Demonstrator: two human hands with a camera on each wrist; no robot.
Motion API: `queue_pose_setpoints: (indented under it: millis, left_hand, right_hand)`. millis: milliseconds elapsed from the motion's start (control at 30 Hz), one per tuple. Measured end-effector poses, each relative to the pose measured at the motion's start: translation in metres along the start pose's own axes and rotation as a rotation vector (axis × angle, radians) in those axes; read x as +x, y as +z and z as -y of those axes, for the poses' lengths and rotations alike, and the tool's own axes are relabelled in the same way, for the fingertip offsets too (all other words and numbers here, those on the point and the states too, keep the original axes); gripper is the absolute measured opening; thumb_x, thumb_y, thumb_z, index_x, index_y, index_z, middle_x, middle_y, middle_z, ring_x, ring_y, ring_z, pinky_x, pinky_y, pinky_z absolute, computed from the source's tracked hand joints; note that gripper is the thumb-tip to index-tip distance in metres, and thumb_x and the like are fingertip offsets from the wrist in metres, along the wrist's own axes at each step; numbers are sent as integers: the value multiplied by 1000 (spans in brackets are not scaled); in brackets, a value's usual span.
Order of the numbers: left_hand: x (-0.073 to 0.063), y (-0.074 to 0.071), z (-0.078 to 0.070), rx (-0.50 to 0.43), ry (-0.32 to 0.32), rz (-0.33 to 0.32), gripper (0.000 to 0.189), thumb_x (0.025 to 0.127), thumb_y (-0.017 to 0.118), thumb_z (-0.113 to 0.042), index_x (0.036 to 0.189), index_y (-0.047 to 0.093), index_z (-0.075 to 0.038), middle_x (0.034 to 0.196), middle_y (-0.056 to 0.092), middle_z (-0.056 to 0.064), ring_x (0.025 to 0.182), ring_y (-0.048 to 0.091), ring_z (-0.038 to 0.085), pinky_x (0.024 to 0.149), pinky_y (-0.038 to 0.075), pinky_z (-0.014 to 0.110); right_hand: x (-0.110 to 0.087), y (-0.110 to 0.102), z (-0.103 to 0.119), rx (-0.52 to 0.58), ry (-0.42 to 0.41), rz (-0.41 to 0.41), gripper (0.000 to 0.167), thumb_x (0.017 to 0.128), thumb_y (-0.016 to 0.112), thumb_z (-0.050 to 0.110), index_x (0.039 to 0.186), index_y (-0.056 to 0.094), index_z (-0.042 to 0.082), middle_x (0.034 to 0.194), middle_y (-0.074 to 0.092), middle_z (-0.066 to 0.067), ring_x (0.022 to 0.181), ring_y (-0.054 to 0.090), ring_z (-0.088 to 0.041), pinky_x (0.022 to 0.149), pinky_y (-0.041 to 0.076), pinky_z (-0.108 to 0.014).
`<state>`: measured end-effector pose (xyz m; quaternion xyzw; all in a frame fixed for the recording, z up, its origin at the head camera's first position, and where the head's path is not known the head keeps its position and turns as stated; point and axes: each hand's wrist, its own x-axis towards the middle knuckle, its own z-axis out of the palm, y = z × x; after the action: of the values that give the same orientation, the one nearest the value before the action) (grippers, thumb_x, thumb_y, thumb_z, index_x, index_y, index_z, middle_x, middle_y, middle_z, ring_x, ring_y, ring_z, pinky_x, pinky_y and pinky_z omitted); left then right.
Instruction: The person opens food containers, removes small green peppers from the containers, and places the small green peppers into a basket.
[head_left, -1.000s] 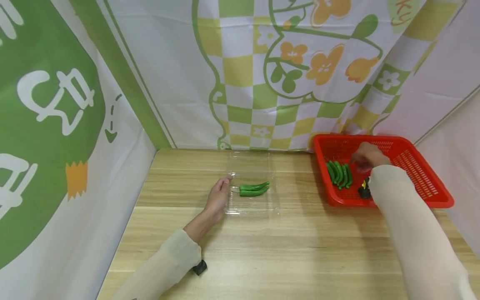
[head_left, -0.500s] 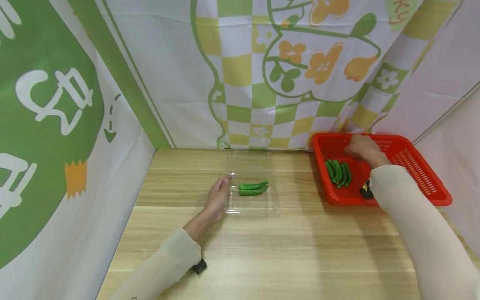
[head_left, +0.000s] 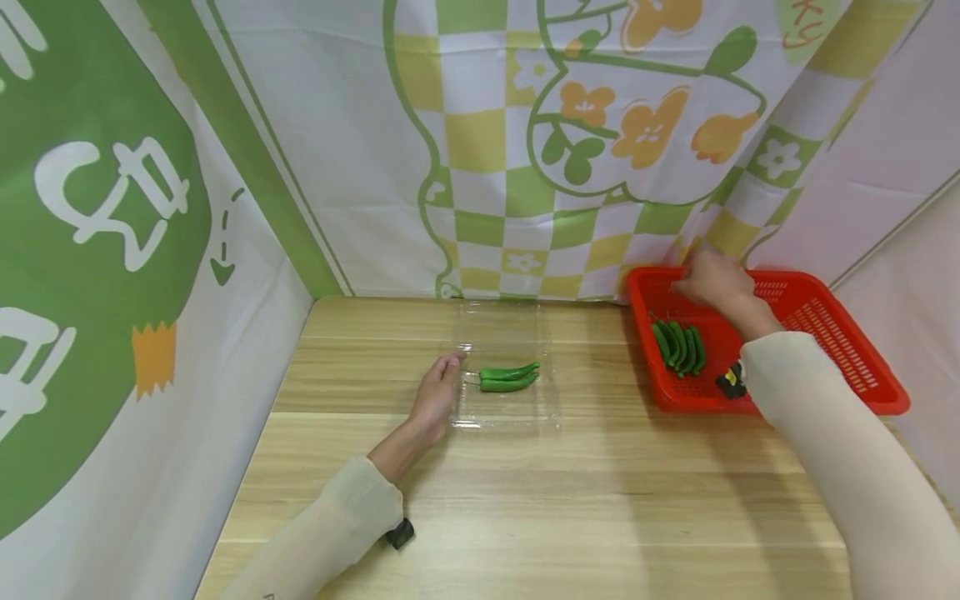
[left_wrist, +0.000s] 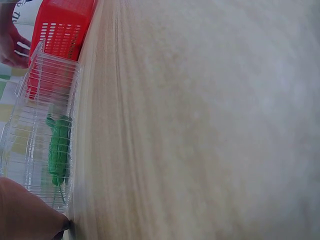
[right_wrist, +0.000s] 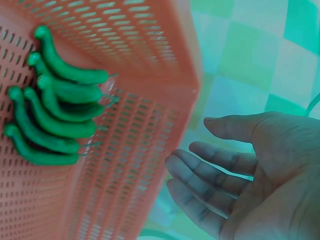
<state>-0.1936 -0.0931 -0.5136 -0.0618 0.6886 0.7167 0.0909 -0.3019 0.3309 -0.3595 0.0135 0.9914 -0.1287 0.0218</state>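
My left hand (head_left: 437,392) holds the left edge of a clear plastic clamshell box (head_left: 504,412), which lies with its lid folded back on the table. Two green chili peppers (head_left: 508,379) lie side by side in it, stems toward that hand. In the left wrist view the peppers (left_wrist: 59,147) show through the box's ribbed wall. At the back rim of a red basket (head_left: 892,404), my right hand (head_left: 716,279) hovers with nothing in it. The right wrist view shows this hand (right_wrist: 225,175) with fingers spread apart and slightly bent. Several green chili peppers (right_wrist: 60,100) lie in the basket.
The wooden table (head_left: 525,508) ends at a patterned cloth backdrop (head_left: 528,208), close behind the box and basket. A green and white cloth wall (head_left: 247,358) borders its left side. A small black device (head_left: 400,533) sits under the left sleeve.
My right hand has risen from inside the basket, moving back and slightly left to its far rim, and its fingers have spread. My left hand and the box stay put.
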Motion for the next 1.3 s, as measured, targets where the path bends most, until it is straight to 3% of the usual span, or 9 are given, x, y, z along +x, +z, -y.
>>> queue_pose_setpoints:
  millis: [100,300,400,633,733,867,933,1167,1300]
  left_hand:
    - [0,0,0,3,-3,-1,42,117,34,-23,152,50,-6,171,33,15,160,21,39,132,16,56]
    - [2,1,1,1,-3,1,42,117,34,-23,153,49,-6,171,33,16,161,20,39,132,15,56]
    - [2,1,0,-1,-1,-1,42,117,34,-23,153,49,-5,170,33,16,160,21,40,132,16,57]
    - [1,1,-1,-13,-6,4,42,117,33,-22,153,48,-6,171,31,15,161,19,39,132,14,57]
    - [0,0,-1,-13,-7,9,43,117,33,-22,154,48,-5,172,31,15,161,18,39,132,14,57]
    - [0,0,-1,-12,-6,17,43,117,33,-23,154,47,-5,172,30,16,161,18,40,132,13,56]
    - [0,0,0,-10,-4,24,44,117,33,-23,154,47,-5,172,29,16,161,17,40,132,13,57]
    - [2,-1,1,-10,-2,37,44,118,32,-23,155,45,-4,174,26,15,162,15,39,132,10,56]
    - [2,-1,1,-18,1,34,44,117,32,-23,154,46,-4,173,27,16,162,16,40,132,11,57]
  right_hand:
    - [-2,-4,11,-24,-40,-29,21,90,70,24,76,67,9,84,63,-14,79,61,-38,56,50,-48]
    - [-10,-10,40,-67,-105,-61,16,89,70,24,79,70,11,82,69,-15,85,67,-45,70,53,-66]
    - [-12,-10,53,-73,-128,-73,19,89,70,25,75,69,12,79,67,-11,82,65,-42,72,52,-68]
    - [-21,-7,80,-34,-178,-90,19,90,67,21,74,69,12,79,65,-8,75,60,-34,58,50,-54]
    - [-25,-3,93,-34,-246,-98,17,93,69,20,84,75,7,85,71,-12,80,65,-35,62,56,-55]
    - [-31,4,108,-53,-352,-100,24,95,72,19,107,79,0,106,79,-19,94,72,-42,79,61,-60]
    - [-33,8,115,-56,-379,-92,25,95,70,18,108,80,0,106,79,-18,95,73,-41,81,61,-58]
    - [-41,23,135,-58,-482,-55,16,94,72,15,102,79,4,92,76,-10,82,69,-31,70,60,-50]
    - [-47,32,145,-74,-566,-31,13,93,74,14,81,70,9,72,62,-1,67,54,-21,55,48,-40]
